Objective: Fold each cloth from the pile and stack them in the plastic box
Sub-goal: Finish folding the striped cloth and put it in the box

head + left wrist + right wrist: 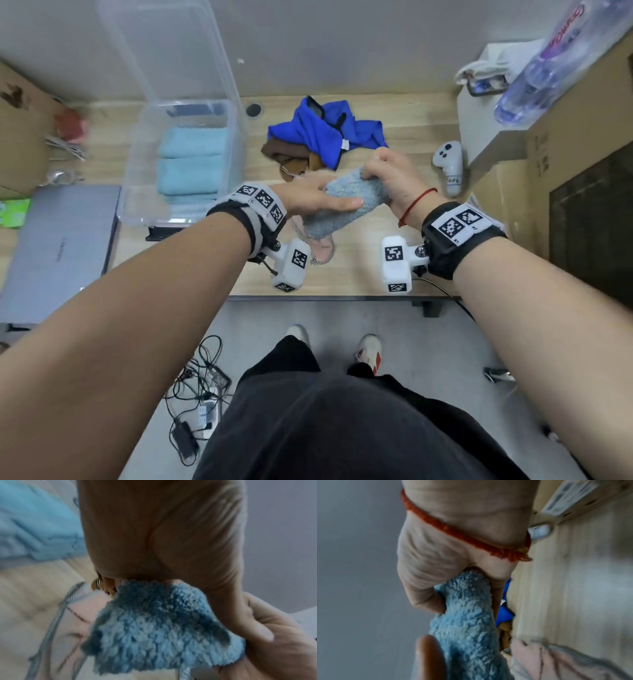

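hands: left hand (305, 197) pinches, right hand (390, 174) clutches fluffy blue-grey cloth (363, 192) | risk: bulky fold may spring open if either grip slackens

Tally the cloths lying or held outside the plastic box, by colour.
Royal blue cloth: 1
Brown cloth: 1, though its folds may hide another
Grey-blue fluffy cloth: 1
Pink cloth: 1
Total: 4
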Available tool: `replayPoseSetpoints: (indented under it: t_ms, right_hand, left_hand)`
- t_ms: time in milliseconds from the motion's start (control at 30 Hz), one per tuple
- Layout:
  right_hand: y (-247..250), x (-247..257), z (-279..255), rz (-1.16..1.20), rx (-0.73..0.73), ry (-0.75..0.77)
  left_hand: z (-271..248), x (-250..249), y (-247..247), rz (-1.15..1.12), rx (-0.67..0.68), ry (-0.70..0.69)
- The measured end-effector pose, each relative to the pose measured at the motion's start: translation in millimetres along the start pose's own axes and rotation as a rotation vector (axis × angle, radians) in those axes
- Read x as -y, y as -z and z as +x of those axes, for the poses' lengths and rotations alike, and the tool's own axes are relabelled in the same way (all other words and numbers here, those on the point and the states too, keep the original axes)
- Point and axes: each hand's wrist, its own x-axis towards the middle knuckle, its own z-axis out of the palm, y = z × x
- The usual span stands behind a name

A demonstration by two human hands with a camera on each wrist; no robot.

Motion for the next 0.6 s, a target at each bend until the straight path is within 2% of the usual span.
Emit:
replayPoseSetpoints:
  t_ms: [67,200,267,333,433,533,600]
  right_hand:
    - [-30,25,3,-0.044,0.070,0.059]
    - [-84,56,19,-0.143,0.096,0.107]
    - [-112,63,32,-0.248,0.105,0.117]
    - [-139,64,47,-0.335,0.154,0.087]
    - [-192,64,63,-0.420,0.234,0.017]
    - [-243,57,85,-0.569,0.275,0.034]
    - [-272,50,101,-0.753,0.301,0.057]
  left_hand:
    - [-24,4,28,0.057,-0.076,-0.018]
    - [-62,29,90,0.049,-0.208,-0.029]
    - [-78,49,130,0.132,-0.329,-0.008]
    - [-89,67,165,0.259,-0.392,0.026]
    - [-102,98,219,0.417,-0.371,0.088]
    - [-107,129,258,0.566,-0.357,0.120]
    - [-106,151,282,0.635,-0.355,0.117]
